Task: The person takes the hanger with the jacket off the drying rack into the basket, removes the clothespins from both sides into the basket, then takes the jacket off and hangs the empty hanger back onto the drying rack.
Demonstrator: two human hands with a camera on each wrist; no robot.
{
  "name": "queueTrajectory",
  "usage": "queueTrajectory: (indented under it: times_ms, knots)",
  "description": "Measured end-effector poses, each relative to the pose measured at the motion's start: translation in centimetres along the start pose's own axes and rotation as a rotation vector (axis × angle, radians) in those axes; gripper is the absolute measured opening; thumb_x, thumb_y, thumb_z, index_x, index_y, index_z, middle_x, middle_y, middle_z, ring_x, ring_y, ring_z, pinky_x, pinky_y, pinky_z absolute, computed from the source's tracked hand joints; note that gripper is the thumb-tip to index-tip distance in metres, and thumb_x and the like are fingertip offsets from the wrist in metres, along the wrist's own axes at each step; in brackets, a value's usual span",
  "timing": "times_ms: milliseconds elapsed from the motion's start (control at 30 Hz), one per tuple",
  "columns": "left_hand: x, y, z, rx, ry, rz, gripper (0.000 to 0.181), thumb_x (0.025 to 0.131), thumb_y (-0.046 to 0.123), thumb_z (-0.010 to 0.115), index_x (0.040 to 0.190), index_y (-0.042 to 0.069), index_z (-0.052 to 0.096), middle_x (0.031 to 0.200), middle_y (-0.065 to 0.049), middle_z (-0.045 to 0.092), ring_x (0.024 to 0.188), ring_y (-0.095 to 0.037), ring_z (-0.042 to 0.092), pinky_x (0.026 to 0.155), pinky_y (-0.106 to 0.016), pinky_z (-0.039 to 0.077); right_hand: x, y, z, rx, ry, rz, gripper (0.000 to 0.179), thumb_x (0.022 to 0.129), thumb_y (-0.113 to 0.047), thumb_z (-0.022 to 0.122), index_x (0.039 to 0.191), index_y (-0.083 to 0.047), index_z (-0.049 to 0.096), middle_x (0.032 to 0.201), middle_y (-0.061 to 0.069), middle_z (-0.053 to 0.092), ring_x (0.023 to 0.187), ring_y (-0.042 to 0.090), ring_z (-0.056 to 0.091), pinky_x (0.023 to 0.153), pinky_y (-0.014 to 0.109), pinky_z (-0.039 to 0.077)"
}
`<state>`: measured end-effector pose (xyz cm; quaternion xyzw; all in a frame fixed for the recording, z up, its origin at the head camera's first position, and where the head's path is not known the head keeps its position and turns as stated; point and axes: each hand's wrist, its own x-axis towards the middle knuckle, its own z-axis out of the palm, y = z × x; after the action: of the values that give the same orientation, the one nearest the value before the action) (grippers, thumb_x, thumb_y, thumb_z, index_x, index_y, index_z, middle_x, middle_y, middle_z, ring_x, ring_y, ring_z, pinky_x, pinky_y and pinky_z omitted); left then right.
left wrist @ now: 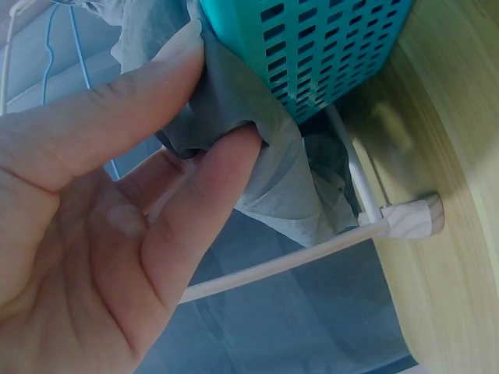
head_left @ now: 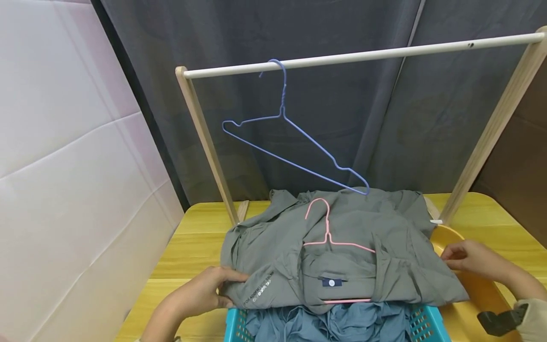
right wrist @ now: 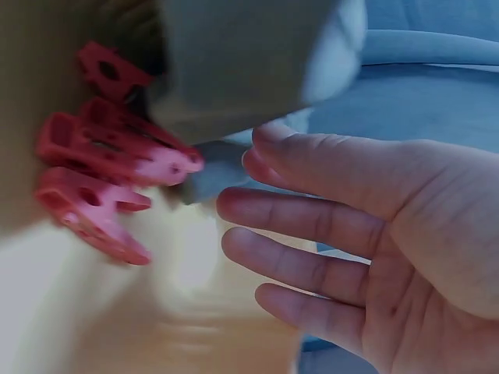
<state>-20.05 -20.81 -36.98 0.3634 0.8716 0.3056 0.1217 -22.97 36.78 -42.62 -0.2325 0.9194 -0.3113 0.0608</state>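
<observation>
A grey shirt (head_left: 265, 247) lies over the teal basket (head_left: 232, 325) and the table behind it. The pink hanger (head_left: 328, 237) sits in its neck opening, its hook and shoulders showing. At the shirt's left side my left hand (head_left: 207, 292) pinches the cloth; the left wrist view has the grey fabric (left wrist: 242, 117) between thumb and fingers. My right hand (head_left: 474, 259) is at the shirt's right edge, over the yellow bin (head_left: 483, 294). In the right wrist view its fingers are extended and spread, thumb tip right at the cloth.
A blue hanger (head_left: 295, 164) hangs from the white rail (head_left: 363, 58) of a wooden-legged rack. Crumpled blue clothing (head_left: 333, 323) fills the basket. Several red clothespins (right wrist: 109, 156) lie in the yellow bin. The yellow wood-grain table (head_left: 179, 261) extends left of the basket.
</observation>
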Motion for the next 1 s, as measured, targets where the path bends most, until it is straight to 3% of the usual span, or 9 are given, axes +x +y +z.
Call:
queueTrajectory:
  times_ms: [67,233,367,733,1000]
  knots:
    - [0.0,0.0,0.0,0.003,0.0,0.003,0.045,0.069,-0.003,0.074,0.113,0.006,0.066,0.109,-0.006,0.062,0.098,-0.014,0.054,0.08,-0.027,0.046,-0.2,-0.4,-0.3,-0.011,0.02,0.005,0.004,0.083,-0.003,0.064,0.079,-0.001,0.063,0.075,-0.011,0.06,0.065,-0.002,0.05,0.056,0.021,0.046]
    - [-0.1,0.0,0.0,-0.007,0.001,0.007,0.045,0.069,-0.004,0.074,0.113,0.006,0.066,0.109,-0.006,0.062,0.097,-0.014,0.054,0.08,-0.027,0.046,-0.5,-2.4,-1.2,-0.095,0.057,0.118,0.008,0.084,-0.012,0.065,0.084,-0.003,0.065,0.079,0.0,0.063,0.067,0.001,0.054,0.058,0.023,0.047]
    - [0.0,0.0,0.0,-0.007,-0.001,0.002,0.045,0.069,-0.004,0.074,0.113,0.006,0.066,0.109,-0.006,0.062,0.097,-0.014,0.054,0.079,-0.026,0.046,-0.7,-3.9,-1.9,-0.163,0.082,0.145,0.009,0.084,-0.014,0.065,0.086,-0.005,0.065,0.082,0.0,0.064,0.069,0.001,0.055,0.059,0.024,0.048]
    - [0.0,-0.1,0.1,0.012,0.006,0.005,0.045,0.07,-0.001,0.074,0.113,0.006,0.065,0.11,-0.006,0.062,0.099,-0.014,0.054,0.082,-0.028,0.046,-0.1,-9.5,-2.3,-0.382,0.174,0.058,0.008,0.079,-0.022,0.07,0.084,-0.017,0.065,0.079,-0.014,0.061,0.072,0.007,0.058,0.063,0.031,0.048]
    - [-0.2,0.0,0.3,0.04,0.026,-0.006,0.045,0.071,0.0,0.074,0.115,0.006,0.064,0.111,-0.008,0.062,0.1,-0.019,0.055,0.08,-0.029,0.047,0.9,-12.5,-1.4,-0.405,0.176,-0.116,0.009,0.077,-0.021,0.072,0.085,-0.02,0.067,0.08,-0.019,0.06,0.074,0.003,0.057,0.062,0.028,0.048]
